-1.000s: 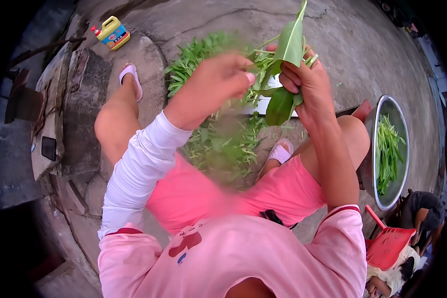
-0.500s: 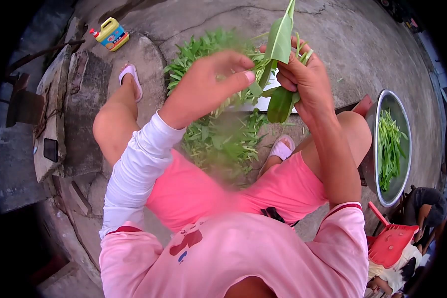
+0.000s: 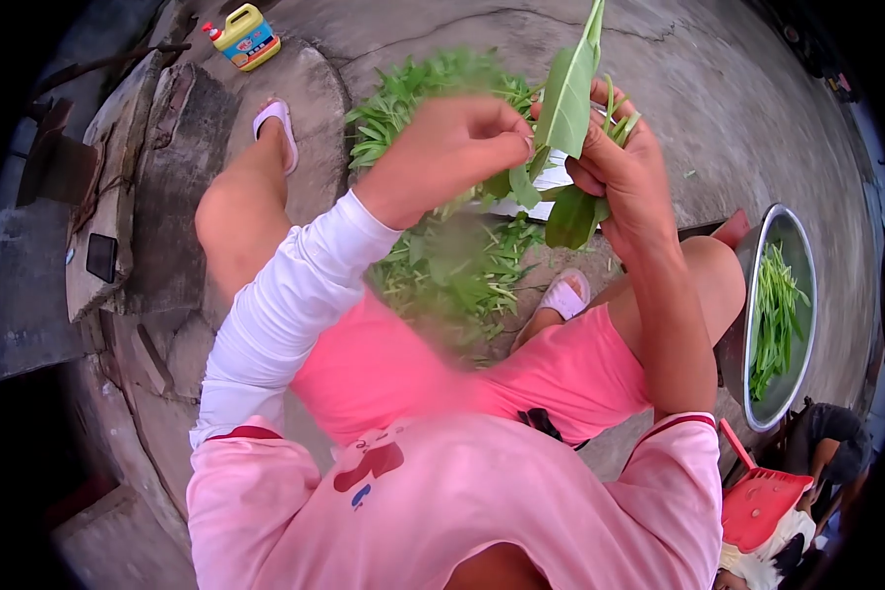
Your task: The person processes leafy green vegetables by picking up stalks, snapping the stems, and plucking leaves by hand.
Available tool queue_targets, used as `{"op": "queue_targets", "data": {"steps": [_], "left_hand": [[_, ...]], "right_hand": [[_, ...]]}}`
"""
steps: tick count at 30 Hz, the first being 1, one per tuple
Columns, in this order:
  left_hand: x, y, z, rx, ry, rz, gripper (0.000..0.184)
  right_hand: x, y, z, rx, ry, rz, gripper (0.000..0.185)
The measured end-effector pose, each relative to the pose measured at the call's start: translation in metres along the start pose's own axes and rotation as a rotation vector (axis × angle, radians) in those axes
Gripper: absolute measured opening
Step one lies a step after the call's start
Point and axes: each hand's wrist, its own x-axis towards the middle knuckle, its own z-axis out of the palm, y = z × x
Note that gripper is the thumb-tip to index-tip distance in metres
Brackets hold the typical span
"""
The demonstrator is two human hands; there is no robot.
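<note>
Above the heap of greens, your right hand held leafy stems in curled fingers. Your left hand, thumb and forefinger nearly together, seemed to pick at them; its hold was unclear. Such thin leaves called for light pinching.

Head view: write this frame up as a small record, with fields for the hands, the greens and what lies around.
left hand: fingertips together beside the leaves
right hand: grips leafy stems
loose greens: spread near the feet
metal basin: beside the right knee, holding more greens
yellow jug: beyond the left foot
dark flat device: on a slab, left
</note>
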Motion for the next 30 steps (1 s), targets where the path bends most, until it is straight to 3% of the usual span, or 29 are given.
{"op": "queue_targets", "data": {"steps": [5,7,12,14,17,20,24,25,28,30], "left_hand": [[0.004,-0.013,-0.004,-0.123,0.012,-0.026,0.015],[0.005,-0.011,-0.004,-0.227,0.057,-0.026,0.014],[-0.015,0.038,-0.025,0.050,-0.097,-0.045,0.024],[-0.022,0.044,-0.038,0.077,-0.074,-0.014,0.027],[-0.010,0.021,-0.045,0.117,0.189,0.318,0.028],[-0.009,0.025,-0.053,0.192,0.256,0.166,0.028],[0.004,0.013,-0.039,0.010,0.272,0.126,0.032],[0.003,0.015,-0.040,-0.042,0.205,0.059,0.029],[0.004,0.009,-0.040,0.088,-0.053,0.058,0.025],[0.003,0.008,-0.031,0.125,0.004,0.085,0.018]], "right_hand": [[-0.001,0.001,0.005,-0.003,0.019,0.006,0.030],[0.002,0.001,0.000,0.135,-0.013,0.015,0.030],[0.015,-0.010,-0.031,0.604,-0.111,0.149,0.024],[0.016,-0.013,-0.037,0.616,-0.134,0.177,0.028],[0.016,-0.009,-0.039,0.583,-0.192,0.211,0.029],[0.010,-0.004,-0.031,0.455,-0.160,0.258,0.034],[0.005,-0.002,-0.012,0.195,-0.176,0.357,0.034],[0.004,0.001,-0.010,0.158,-0.175,0.312,0.023],[0.001,-0.008,0.006,0.171,-0.069,0.286,0.022],[0.008,-0.003,-0.007,0.304,-0.084,0.221,0.022]]}}
